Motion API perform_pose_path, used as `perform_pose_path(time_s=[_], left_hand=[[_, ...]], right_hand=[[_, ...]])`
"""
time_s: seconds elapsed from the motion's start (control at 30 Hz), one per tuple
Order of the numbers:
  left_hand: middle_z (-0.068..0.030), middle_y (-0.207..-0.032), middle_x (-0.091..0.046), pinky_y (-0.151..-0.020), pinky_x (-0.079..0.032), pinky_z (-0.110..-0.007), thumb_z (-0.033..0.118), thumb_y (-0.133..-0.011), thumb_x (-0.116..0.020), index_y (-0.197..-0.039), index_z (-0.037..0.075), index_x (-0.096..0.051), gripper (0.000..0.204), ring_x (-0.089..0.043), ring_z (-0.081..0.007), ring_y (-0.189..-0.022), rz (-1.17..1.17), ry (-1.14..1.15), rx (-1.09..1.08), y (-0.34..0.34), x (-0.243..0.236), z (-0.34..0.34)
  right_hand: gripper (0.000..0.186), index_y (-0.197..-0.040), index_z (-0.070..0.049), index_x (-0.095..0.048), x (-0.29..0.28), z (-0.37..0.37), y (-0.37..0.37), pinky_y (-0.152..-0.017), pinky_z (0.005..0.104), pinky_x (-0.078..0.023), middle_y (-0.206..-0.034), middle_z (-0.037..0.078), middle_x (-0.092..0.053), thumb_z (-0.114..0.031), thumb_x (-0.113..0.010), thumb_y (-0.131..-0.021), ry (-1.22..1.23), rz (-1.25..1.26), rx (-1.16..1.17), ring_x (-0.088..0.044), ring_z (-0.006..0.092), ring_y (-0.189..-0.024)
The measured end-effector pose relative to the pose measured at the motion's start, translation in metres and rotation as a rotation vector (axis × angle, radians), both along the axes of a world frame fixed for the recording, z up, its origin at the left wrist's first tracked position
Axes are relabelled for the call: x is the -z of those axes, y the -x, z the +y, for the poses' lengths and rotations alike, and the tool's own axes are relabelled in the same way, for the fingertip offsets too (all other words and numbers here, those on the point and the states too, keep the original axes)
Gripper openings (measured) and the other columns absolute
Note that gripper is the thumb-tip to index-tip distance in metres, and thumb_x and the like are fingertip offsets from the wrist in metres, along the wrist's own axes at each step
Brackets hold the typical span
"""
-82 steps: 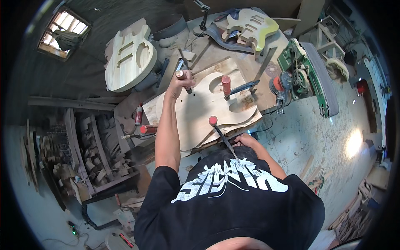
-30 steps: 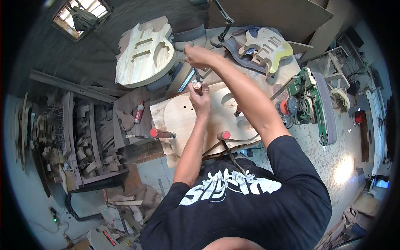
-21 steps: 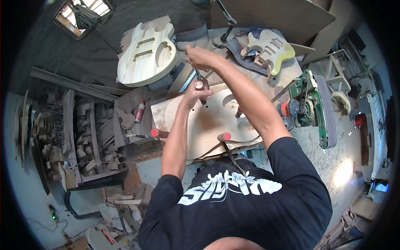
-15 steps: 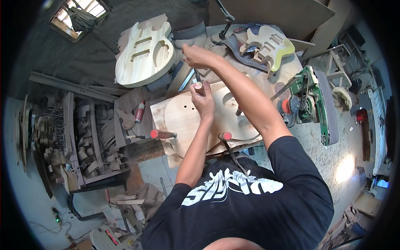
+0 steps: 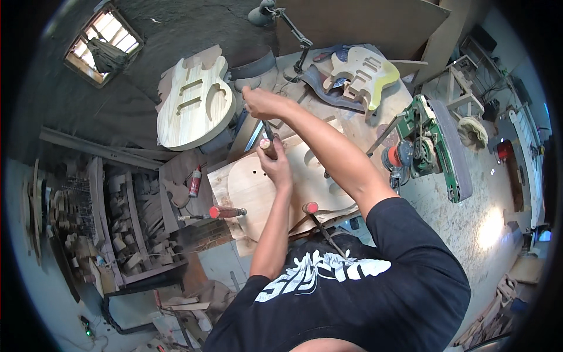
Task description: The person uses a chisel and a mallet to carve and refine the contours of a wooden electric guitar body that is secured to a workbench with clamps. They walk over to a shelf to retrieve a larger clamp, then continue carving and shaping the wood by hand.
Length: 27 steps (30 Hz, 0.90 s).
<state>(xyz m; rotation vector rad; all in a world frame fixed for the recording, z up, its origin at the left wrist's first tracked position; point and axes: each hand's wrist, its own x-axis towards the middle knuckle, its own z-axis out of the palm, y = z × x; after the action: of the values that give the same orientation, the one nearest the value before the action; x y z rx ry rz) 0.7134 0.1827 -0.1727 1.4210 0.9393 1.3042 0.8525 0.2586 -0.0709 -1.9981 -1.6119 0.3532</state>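
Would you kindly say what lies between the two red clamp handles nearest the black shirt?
The head view shows the left forearm, above a pale wooden panel.

From the right hand, we see a window far off to the left, a lamp beyond, and a green sander well to the right.
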Motion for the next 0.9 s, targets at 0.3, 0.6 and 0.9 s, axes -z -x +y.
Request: perform_pose_path(time_s=[0.3,0.6,0.9], left_hand=[[-0.0007,-0.062,-0.057,-0.057,-0.044,-0.028,0.007,-0.077,-0.076,-0.071,0.006,-0.061,0.016,-0.055,-0.0097,-0.059,-0.047,0.359,1.254,0.018,0.032,0.114],[-0.0009,-0.067,-0.060,-0.056,-0.042,-0.027,0.022,-0.095,-0.069,-0.082,0.002,-0.058,0.027,-0.052,-0.0088,-0.058,-0.057,0.022,0.019,-0.009,-0.011,0.011],[0.0003,-0.060,-0.050,-0.052,-0.034,-0.027,0.012,-0.069,-0.078,-0.064,0.007,-0.052,0.027,-0.045,-0.0100,-0.055,-0.034,0.437,1.151,0.019,-0.013,0.093]], right_hand=[[0.034,-0.107,0.013,-0.043,0.000,0.003,-0.002,-0.075,0.0563,-0.049,-0.088,0.036,-0.065,-0.017,-0.055,-0.096,-0.061,0.025,-0.014,-0.064,0.0528,-0.089],[0.033,-0.105,0.013,-0.045,0.009,0.004,-0.001,-0.077,0.0557,-0.050,-0.089,0.036,-0.064,-0.017,-0.055,-0.095,-0.067,0.024,0.007,-0.064,0.0533,-0.089],[0.031,-0.107,0.010,-0.046,0.003,0.004,-0.006,-0.079,0.0575,-0.048,-0.092,0.038,-0.064,-0.018,-0.053,-0.097,-0.066,0.002,-0.011,-0.063,0.0535,-0.092]])
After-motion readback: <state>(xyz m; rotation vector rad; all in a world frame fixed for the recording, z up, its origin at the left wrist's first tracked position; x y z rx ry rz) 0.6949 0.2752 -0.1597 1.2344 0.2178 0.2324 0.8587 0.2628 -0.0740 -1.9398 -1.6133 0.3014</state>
